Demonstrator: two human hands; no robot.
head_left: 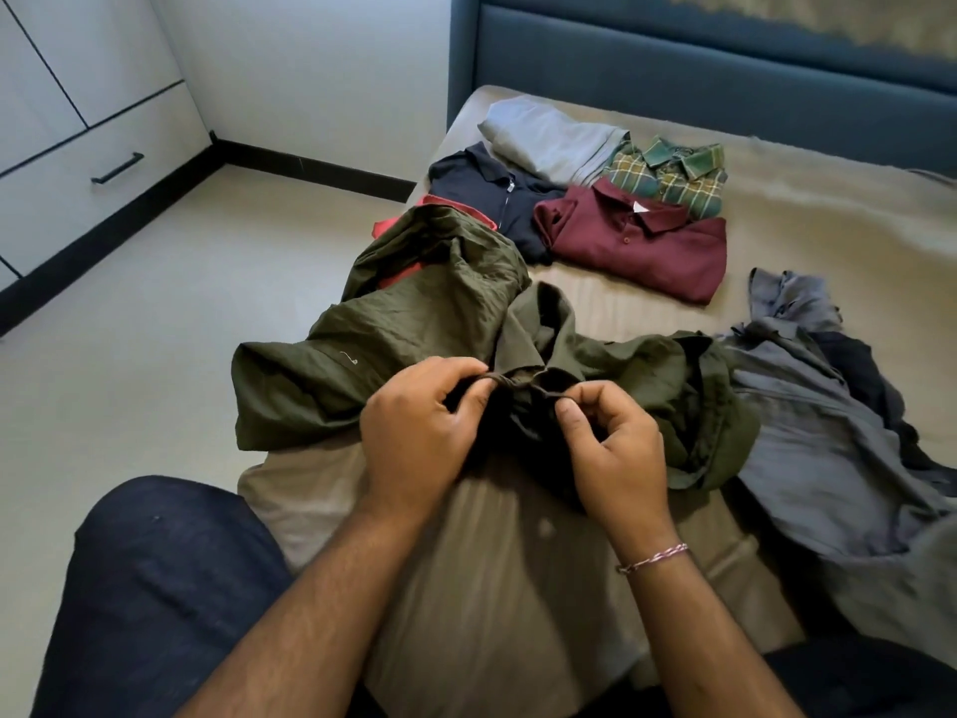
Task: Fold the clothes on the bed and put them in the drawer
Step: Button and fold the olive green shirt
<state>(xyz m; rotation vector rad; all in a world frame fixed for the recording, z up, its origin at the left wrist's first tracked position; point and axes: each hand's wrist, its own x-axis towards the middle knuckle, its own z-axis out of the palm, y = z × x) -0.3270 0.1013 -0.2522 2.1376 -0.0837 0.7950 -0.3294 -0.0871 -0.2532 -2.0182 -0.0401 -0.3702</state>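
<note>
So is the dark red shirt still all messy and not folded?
No, the dark red shirt lies neatly folded on the bed with its collar on top, beside the folded plaid shirt.

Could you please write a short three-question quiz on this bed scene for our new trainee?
1. True or false: both hands grip the olive green shirt.
2. Which folded garment lies nearest the headboard? A maroon polo; B light grey garment; C navy polo.
3. Is the grey shirt on the right folded?

Key: 1 true, left hand and right hand pinch it; 2 B; 3 no, it lies crumpled.
</note>
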